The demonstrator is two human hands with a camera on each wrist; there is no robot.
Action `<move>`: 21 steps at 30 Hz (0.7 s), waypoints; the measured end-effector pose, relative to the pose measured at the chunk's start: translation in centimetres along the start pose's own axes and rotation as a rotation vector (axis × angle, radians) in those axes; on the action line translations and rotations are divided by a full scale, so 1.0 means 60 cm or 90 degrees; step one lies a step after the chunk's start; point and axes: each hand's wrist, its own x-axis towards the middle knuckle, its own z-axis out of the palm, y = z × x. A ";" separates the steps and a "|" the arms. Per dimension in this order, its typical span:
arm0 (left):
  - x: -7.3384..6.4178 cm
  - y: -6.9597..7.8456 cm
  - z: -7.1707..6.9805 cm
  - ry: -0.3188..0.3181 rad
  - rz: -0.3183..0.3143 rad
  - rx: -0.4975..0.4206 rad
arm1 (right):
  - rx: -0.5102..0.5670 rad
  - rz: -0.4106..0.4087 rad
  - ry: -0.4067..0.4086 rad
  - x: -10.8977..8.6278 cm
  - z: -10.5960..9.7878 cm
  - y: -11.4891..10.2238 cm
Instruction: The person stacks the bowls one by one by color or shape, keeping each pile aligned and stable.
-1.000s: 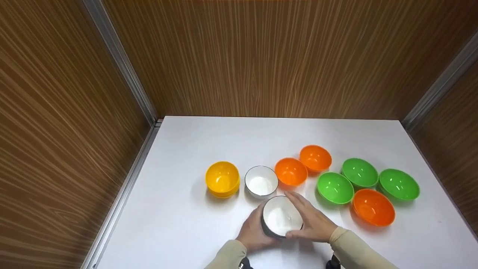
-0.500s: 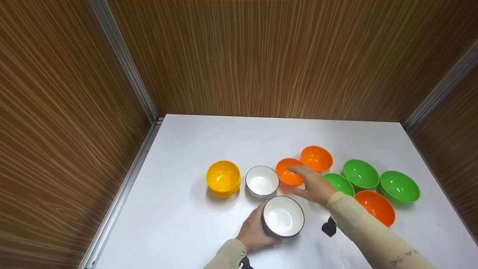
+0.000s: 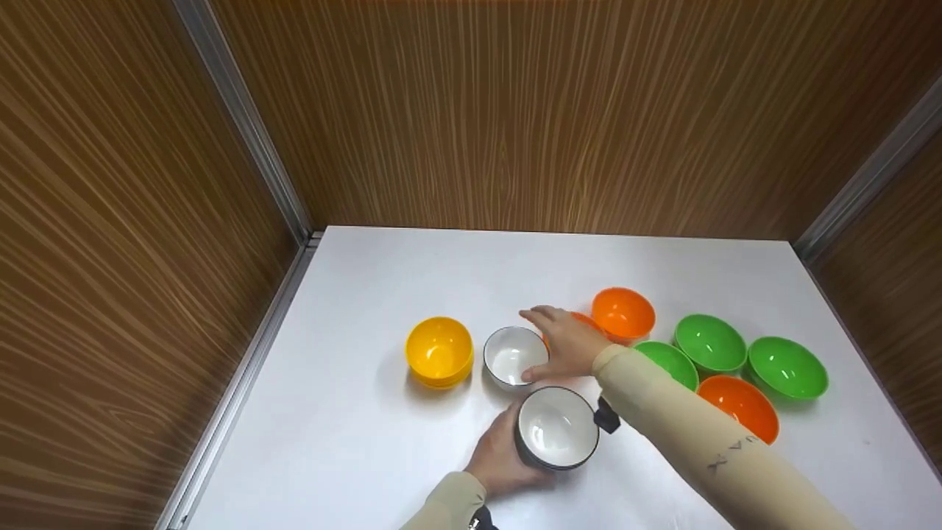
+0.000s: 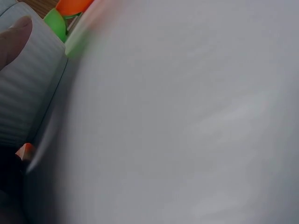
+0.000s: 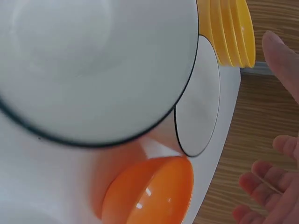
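Well, brown wood-grain walls are rising on three sides, and between them a white worktop is stretching away towards twelve o'clock, the far wall. A long pale right sleeve is reaching over it from five o'clock, while a shorter left sleeve is coming in from seven.

The person's right grip is hovering with fingers spread, grasping nothing; the right-wrist view is showing a gap between those fingers and the bowls. The left grip is clasping a dark-rimmed white bowl by its side, mouth upward, low in the middle; whether others are nesting beneath it, I cannot tell.

Taking that held bowl as the dial's centre, a yellow bowl stack is standing at ten o'clock. Three green bowls are clustering around two, and three orange bowls are lying at twelve, one and three, the twelve o'clock one mostly hiding behind the right grip. At eleven, a lone white bowl is sitting just beside it, the thumb overlapping its rim in the head view. Smallest, a black device is jutting from the right wrist.
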 end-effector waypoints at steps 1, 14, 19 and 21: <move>0.000 0.000 0.000 0.000 -0.001 0.001 | -0.005 0.003 -0.012 0.005 0.003 -0.005; 0.004 0.000 0.000 -0.002 0.016 0.006 | -0.079 0.046 -0.130 0.045 0.033 -0.042; 0.008 0.000 0.001 -0.003 0.028 0.001 | -0.084 0.082 -0.164 0.057 0.039 -0.048; 0.008 -0.001 0.001 -0.002 0.028 -0.001 | -0.084 0.097 -0.173 0.060 0.042 -0.050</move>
